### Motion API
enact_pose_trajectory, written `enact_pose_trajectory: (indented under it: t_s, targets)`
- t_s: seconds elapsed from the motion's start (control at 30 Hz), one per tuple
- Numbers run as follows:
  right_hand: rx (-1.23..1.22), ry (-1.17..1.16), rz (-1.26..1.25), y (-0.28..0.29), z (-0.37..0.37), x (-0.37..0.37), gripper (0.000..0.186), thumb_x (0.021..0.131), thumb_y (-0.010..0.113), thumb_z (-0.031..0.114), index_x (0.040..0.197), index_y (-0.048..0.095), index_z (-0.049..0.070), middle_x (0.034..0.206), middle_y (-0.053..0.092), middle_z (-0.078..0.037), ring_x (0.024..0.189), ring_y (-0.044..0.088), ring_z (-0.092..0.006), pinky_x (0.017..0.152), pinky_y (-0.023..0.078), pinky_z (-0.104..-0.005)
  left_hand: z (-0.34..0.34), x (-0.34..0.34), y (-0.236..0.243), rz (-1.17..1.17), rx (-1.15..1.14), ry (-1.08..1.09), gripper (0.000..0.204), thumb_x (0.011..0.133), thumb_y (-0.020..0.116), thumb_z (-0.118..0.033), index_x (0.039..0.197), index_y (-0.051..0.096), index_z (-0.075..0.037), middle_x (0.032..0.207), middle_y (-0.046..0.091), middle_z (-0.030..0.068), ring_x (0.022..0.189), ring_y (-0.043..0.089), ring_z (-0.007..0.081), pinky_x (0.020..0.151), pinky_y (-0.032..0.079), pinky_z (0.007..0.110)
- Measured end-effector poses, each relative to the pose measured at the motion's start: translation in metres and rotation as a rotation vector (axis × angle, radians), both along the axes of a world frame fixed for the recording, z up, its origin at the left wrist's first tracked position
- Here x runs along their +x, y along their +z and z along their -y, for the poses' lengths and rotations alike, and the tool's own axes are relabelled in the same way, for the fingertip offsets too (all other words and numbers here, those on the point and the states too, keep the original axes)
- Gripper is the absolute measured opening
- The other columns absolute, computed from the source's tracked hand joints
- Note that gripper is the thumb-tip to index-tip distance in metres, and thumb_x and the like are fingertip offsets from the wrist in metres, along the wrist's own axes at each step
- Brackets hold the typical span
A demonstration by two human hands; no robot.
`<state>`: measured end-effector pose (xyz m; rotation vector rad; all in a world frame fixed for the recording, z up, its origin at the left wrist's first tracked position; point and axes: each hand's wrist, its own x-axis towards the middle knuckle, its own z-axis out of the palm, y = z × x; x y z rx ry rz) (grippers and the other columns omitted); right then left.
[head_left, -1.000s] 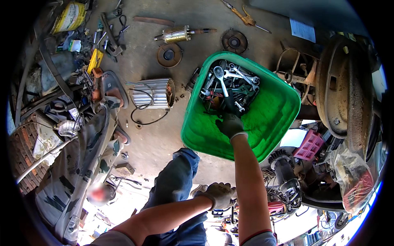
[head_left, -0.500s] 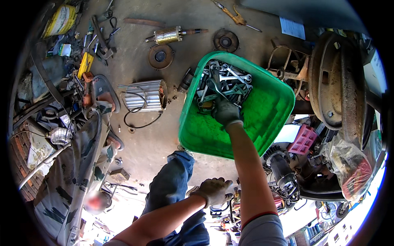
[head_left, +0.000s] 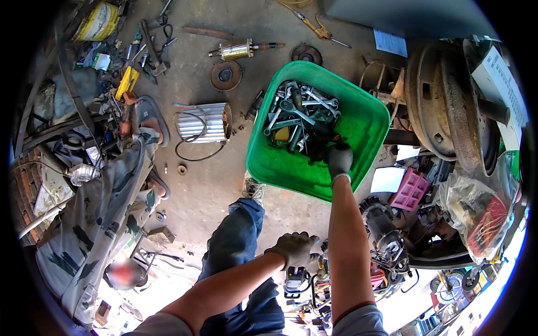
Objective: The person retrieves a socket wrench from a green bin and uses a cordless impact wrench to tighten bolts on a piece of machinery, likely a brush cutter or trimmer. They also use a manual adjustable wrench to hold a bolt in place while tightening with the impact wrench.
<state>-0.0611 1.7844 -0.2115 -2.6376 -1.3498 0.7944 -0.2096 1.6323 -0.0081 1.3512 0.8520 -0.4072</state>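
Observation:
A square green plastic tub (head_left: 358, 151) stands on the floor before me, with a heap of spanners (head_left: 319, 101) and other metal tools along its left and far side. My right hand (head_left: 339, 159), in a dark-palmed glove, is inside the tub at the near right of the heap. Its fingers are curled against dark, partly reddish pieces that I cannot tell apart. Among the tools lies a ratchet-like tool (head_left: 297, 112) with a long shiny handle. My left hand (head_left: 294, 249), gloved too, is closed near my knee; whatever it may hold is hidden.
Left of the tub lie a finned motor housing (head_left: 204, 124) with a cable, a motor rotor (head_left: 235, 50) and a round end cover (head_left: 226, 75). Rusty wheel rims (head_left: 431, 106) and a pink tray (head_left: 409, 189) stand to the right. Another person's camouflage-clad leg (head_left: 95, 224) is at the left.
My right hand has moved right and slightly nearer inside the tub, off the tools it covered, so more of the heap shows. My left hand stays by my knee.

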Motion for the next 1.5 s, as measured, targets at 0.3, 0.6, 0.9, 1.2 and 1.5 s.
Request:
enact_pose_trajectory:
  t_s: [0.3,0.6,0.9,1.2,1.5]
  targets:
    - [-0.222,1.032,-0.242,-0.005,-0.015,-0.084,0.040,0.088,0.053,0.025,0.116,0.059,-0.002,0.107,0.065,-0.026,0.098,0.066,-0.0353,0.079,0.053,-0.0475,0.018,-0.010,-0.005,0.021,0.088,0.027,0.058,0.088,0.058,-0.047,0.130,0.051,-0.008,0.113,0.061,0.0179,0.103,0.063,0.0356,0.087,0.051,0.046]
    - [-0.118,1.403,0.292,-0.114,-0.030,-0.115,0.032,0.085,0.055,0.015,0.117,0.058,0.007,0.116,0.060,-0.018,0.092,0.066,-0.0343,0.073,0.054,-0.0437,0.002,-0.027,-0.005,0.075,0.067,0.107,0.048,0.089,0.055,-0.042,0.121,0.055,-0.006,0.101,0.064,0.0187,0.091,0.066,0.0346,0.079,0.051,0.045]
    - [0.294,0.900,-0.376,0.096,-0.030,-0.073,0.029,0.076,0.053,-0.004,0.101,0.063,0.008,0.093,0.068,-0.016,0.085,0.067,-0.0283,0.073,0.053,-0.0369,0.025,-0.026,-0.003,-0.015,0.031,-0.131,0.059,0.090,0.058,-0.045,0.134,0.047,-0.008,0.118,0.059,0.0200,0.108,0.060,0.0362,0.090,0.049,0.046]
    - [0.983,0.316,-0.798,0.314,0.234,-0.045,0.024,0.070,0.065,0.007,0.094,0.062,0.007,0.091,0.062,-0.009,0.086,0.061,-0.0284,0.074,0.050,-0.0399,0.123,-0.045,-0.041,0.012,0.005,0.376,0.048,0.098,0.049,-0.040,0.132,0.052,-0.007,0.126,0.059,0.0197,0.117,0.056,0.0343,0.097,0.046,0.040]
    - [0.347,0.178,-0.286,0.424,0.746,-0.031,0.021,0.078,0.065,0.026,0.093,0.066,0.012,0.092,0.062,-0.007,0.088,0.061,-0.0283,0.077,0.048,-0.0399,0.436,0.065,0.147,-0.034,-1.037,0.230,0.049,0.102,0.044,-0.038,0.128,0.052,0.002,0.117,0.062,0.0222,0.109,0.061,0.0344,0.094,0.051,0.048]
